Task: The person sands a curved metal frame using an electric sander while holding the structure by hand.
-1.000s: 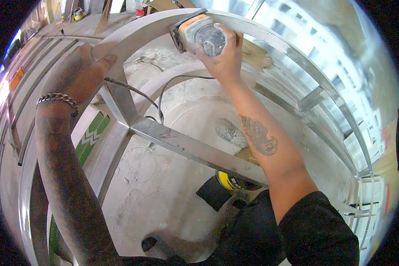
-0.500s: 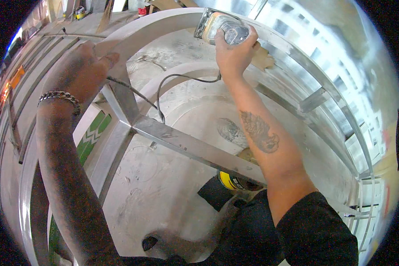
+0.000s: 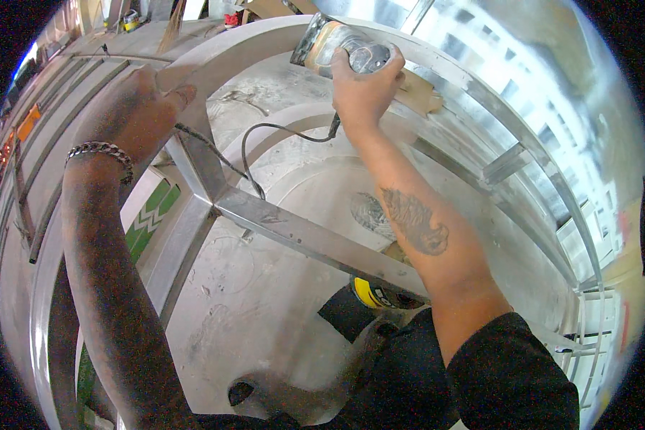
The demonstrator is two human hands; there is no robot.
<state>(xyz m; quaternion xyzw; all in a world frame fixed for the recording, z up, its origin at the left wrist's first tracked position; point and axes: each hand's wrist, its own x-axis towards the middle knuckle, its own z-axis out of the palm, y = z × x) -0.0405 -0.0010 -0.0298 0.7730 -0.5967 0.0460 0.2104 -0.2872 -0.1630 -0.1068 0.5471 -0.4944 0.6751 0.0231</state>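
Note:
My right hand (image 3: 368, 87) is wrapped over the body of an electric sander (image 3: 330, 44). The sander lies on the upper curved rail of a grey metal frame (image 3: 247, 41), towards the far side. From it a dark power cord (image 3: 269, 127) loops left and passes beside my left hand (image 3: 136, 107). That hand, with a chain bracelet at the wrist, is closed over the rail's left part; its fingertips are hidden behind the metal.
Crossing the middle is a lower bar (image 3: 301, 236) of the frame. Beneath it are a yellow-and-black can (image 3: 371, 292) and a dark sheet (image 3: 347, 313). Metal bars (image 3: 64, 93) lie at the left. A cardboard piece (image 3: 419, 93) lies beyond my right hand.
My right hand and the sander have slid a little to the left along the curved rail, and the cord has shifted with them. The left hand stays nearly where it was.

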